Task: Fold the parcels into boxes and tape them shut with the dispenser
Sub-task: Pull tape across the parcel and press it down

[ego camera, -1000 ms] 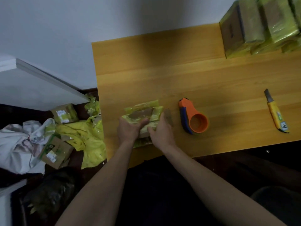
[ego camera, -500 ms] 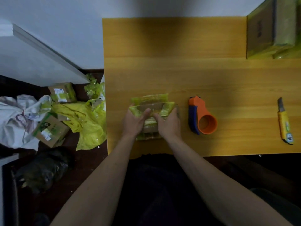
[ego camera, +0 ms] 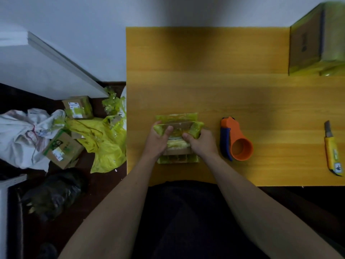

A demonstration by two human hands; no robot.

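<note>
Head view. A small brown cardboard parcel wrapped in yellow-green tape (ego camera: 177, 128) rests on the orange-yellow wooden table (ego camera: 205, 90), near the table's front edge and toward its left side. Both hands are on it. The left hand (ego camera: 156, 141) grips the parcel's left side — the thumb lies over the top face, the other fingers curl round the left edge, where they are partly hidden. The right hand (ego camera: 201, 143) grips the right side in the same manner, thumb on top, fingers wrapped round the right flap. The two thumbs point toward each other across the parcel's top, apart, with crumpled tape between them. The parcel's far and near edges project beyond the hands.

Just right of the right hand, not touching it, lies the orange-and-blue tape dispenser (ego camera: 236, 141), its round opening facing up. Well to the right lies a yellow utility knife (ego camera: 333, 152), blade extended — pointing away from the person. At the far right corner stands a stack of tape-wrapped cardboard boxes (ego camera: 315, 40), blurred.

On the dark floor left of the table: taped cardboard boxes (ego camera: 77, 107), a crumpled yellow plastic bag (ego camera: 104, 143) and a white cloth sack (ego camera: 22, 135).
</note>
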